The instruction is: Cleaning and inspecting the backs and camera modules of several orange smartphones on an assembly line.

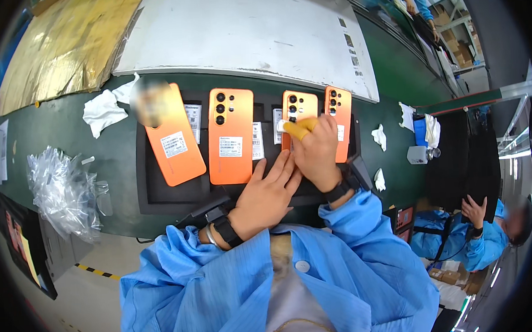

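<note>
Four orange phones lie backs up in a row over a black tray (pixel 159 192): a tilted phone (pixel 187 161) at left, a second phone (pixel 232 116), a third phone (pixel 308 106) and a right-hand phone (pixel 339 120). White labels show on several backs. My right hand (pixel 318 154) is closed over the third phone, yellow covers on its fingertips, pinching a small white wad (pixel 281 126) against the phone's upper back. My left hand (pixel 264 196) lies flat with fingers stretched toward that phone's lower end. The hands hide most of the phone's lower half.
Crumpled white wipes (pixel 104 111) and clear plastic bags (pixel 66 191) lie on the green table at left. A large white board (pixel 241 35) spans the back. Smaller wipes (pixel 379 137) and a clear bottle (pixel 419 154) stand to the right. A co-worker (pixel 462 240) sits at far right.
</note>
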`<action>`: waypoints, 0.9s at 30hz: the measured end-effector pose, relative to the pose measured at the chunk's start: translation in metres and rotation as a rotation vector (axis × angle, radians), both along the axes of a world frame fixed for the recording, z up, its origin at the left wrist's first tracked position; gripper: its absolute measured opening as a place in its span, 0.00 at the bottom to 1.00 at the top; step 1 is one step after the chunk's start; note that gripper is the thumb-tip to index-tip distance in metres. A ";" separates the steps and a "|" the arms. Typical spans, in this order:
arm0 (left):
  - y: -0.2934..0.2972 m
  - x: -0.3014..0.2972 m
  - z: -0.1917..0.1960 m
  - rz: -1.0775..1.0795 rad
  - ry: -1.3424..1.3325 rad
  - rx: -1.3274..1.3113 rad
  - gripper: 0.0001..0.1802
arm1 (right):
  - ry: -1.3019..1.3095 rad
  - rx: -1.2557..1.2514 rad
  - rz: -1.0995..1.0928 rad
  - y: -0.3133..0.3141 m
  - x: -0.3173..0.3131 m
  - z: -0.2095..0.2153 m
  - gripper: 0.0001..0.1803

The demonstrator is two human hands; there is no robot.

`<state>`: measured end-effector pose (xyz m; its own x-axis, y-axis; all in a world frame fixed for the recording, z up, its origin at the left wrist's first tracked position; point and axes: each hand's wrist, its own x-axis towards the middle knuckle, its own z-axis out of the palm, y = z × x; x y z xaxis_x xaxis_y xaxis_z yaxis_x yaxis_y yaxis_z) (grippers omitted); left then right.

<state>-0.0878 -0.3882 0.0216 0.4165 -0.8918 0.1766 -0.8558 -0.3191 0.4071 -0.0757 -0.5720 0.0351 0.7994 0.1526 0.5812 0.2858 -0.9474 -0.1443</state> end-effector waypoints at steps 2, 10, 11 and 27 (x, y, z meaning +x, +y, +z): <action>0.002 0.001 0.002 0.035 0.009 -0.009 0.47 | -0.022 0.062 -0.058 -0.010 0.017 -0.004 0.06; 0.000 0.003 0.008 0.026 0.029 0.006 0.48 | -0.034 0.014 -0.219 -0.023 0.040 0.007 0.10; 0.000 0.003 0.008 0.022 0.033 0.009 0.48 | -0.023 0.017 -0.213 -0.021 0.032 0.007 0.10; 0.065 0.004 0.047 0.211 0.140 -0.164 0.41 | -0.089 0.401 -0.385 -0.055 -0.048 0.019 0.07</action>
<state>-0.0834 -0.3235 0.0688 0.6204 -0.7472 0.2385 -0.7092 -0.4045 0.5774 -0.1241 -0.6270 0.0541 0.6992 -0.3870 0.6011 -0.0422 -0.8616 -0.5058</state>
